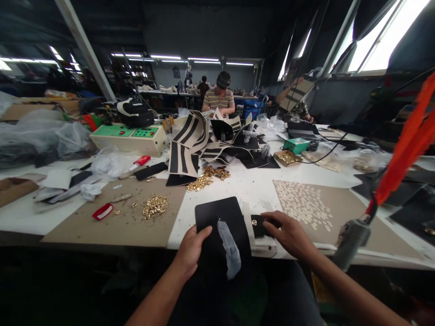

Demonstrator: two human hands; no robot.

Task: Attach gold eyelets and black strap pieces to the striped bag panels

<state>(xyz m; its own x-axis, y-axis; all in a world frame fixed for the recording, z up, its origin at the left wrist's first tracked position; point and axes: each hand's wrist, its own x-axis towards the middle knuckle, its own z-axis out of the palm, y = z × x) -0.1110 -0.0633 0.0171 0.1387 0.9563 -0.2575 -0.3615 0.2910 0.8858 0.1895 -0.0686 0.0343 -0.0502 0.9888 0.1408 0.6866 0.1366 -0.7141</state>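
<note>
My left hand (190, 249) grips the left edge of a black flat panel (207, 213), thumb on top and fingers underneath. The panel juts over the table's front edge. A strip of translucent plastic wrap (229, 249) hangs from a point on its upper middle. My right hand (288, 231) has its fingers bent on the right side of a small black piece (258, 231), which bears a gold metal fitting (254, 222). White strips (248, 222) lie under and around that piece. Part of the right fingertips is hidden.
Striped and black panels (190, 149) are heaped ahead, with gold hardware (204, 179) before them. More gold pieces (154, 207) lie on the left brown board; small pale rings (302, 203) cover the right one. An orange-wrapped tool (353, 235) hangs at right. A co-worker (219, 97) sits opposite.
</note>
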